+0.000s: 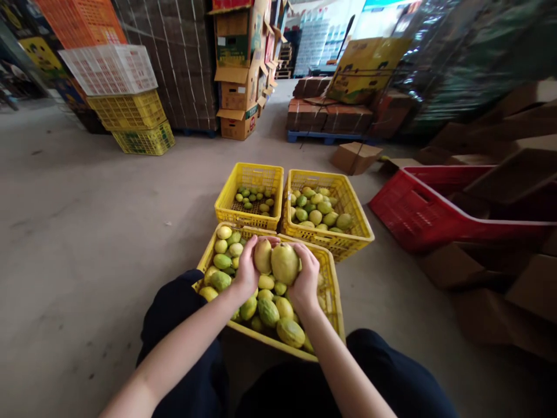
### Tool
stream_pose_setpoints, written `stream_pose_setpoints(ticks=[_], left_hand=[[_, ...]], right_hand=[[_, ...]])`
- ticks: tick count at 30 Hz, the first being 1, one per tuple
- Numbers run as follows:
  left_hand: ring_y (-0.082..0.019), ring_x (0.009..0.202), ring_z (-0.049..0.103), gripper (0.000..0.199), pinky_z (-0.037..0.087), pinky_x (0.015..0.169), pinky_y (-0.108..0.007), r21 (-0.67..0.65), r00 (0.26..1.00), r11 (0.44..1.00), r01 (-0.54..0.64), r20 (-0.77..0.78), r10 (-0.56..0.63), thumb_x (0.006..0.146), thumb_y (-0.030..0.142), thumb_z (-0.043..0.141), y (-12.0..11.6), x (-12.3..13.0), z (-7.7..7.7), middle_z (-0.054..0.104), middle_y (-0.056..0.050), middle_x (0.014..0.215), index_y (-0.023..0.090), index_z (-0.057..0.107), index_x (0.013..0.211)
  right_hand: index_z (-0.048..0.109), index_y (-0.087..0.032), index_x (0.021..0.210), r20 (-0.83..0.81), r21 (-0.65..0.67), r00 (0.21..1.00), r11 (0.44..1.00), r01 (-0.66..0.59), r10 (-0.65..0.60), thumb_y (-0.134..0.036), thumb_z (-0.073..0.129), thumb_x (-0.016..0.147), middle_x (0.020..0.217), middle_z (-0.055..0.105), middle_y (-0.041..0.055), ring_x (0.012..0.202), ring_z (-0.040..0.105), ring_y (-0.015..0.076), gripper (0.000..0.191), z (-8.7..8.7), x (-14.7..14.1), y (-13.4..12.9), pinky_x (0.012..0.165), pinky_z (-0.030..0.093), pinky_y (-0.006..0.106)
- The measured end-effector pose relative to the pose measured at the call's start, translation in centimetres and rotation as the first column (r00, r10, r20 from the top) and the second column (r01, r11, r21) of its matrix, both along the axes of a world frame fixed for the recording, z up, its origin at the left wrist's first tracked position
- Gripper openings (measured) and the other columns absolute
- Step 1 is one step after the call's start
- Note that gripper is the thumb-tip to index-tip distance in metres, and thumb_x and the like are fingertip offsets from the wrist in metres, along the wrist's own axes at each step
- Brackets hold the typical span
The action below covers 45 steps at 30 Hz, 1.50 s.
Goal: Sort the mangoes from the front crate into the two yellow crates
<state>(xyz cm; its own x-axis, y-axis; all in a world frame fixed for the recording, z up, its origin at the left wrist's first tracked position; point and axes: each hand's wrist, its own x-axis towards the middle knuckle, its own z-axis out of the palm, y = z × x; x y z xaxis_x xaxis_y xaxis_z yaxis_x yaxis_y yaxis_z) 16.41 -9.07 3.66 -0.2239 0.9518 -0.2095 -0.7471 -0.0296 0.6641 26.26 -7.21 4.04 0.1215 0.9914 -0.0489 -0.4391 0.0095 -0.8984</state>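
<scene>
My left hand is closed around a yellow-green lemon. My right hand grips a larger, rounder lemon, side by side with the first. Both hands are above a yellow plastic crate between my knees. Green and yellow lemons of mixed sizes lie loose in that crate, partly hidden by my hands and forearms. Beyond it stand two more yellow crates. The left one has several small green fruits on its floor, and the right one holds a bigger heap of yellow-green lemons.
A red crate with cardboard in it stands to the right, among loose cartons. A small box lies near a blue pallet of stacked cartons. Stacked baskets are at the back left. Concrete floor extends to the left.
</scene>
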Motion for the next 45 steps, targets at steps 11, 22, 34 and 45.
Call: stream_pose_setpoints(ticks=[11,22,34,45], left_hand=[[-0.030,0.109,0.069,0.043,0.054,0.094,-0.040,0.256,0.958,0.966,0.020,-0.280,0.054,0.088,0.052,0.050,-1.1,-1.2,-0.3,0.078,-0.010,0.088,0.022,0.072,0.067],[-0.028,0.101,0.069,0.034,0.051,0.096,-0.040,0.445,0.868,0.893,0.063,-0.466,0.171,0.086,0.049,0.057,-1.7,-1.9,0.0,0.077,-0.008,0.095,0.023,0.078,0.080],[-0.019,0.080,0.069,0.027,0.053,0.079,-0.026,-0.153,0.999,0.988,-0.028,0.035,0.034,0.085,0.035,0.064,0.0,-1.4,0.0,0.064,-0.003,0.066,0.020,0.061,0.063],[-0.010,0.046,0.049,0.028,0.043,0.051,-0.023,-0.457,0.998,0.890,0.007,0.064,0.025,0.091,0.027,0.059,2.3,-3.1,-0.7,0.056,0.001,0.053,0.021,0.057,0.063]], right_hand=[[0.075,-0.026,0.074,0.294,0.372,0.944,0.892,-0.256,0.149,-0.041,0.057,0.087,0.075,0.072,0.0032,0.076,0.065,0.0251,0.026,0.2,0.2,-1.2,0.075,0.051,0.039],[0.074,-0.027,0.080,0.343,0.449,0.927,0.841,-0.303,0.151,-0.043,0.055,0.085,0.079,0.071,0.0030,0.077,0.064,0.0255,0.025,0.1,0.6,-1.3,0.076,0.050,0.040],[0.067,-0.022,0.067,0.044,0.046,0.995,0.994,-0.096,0.094,-0.034,0.067,0.073,0.077,0.069,0.0006,0.078,0.063,0.0195,0.014,-0.6,-1.0,-0.3,0.076,0.052,0.031],[0.060,-0.022,0.078,-0.352,-0.565,0.924,0.821,-0.082,-0.149,-0.034,0.046,0.086,0.062,0.064,-0.0021,0.055,0.062,0.0165,0.020,2.1,1.7,3.1,0.058,0.057,0.032]])
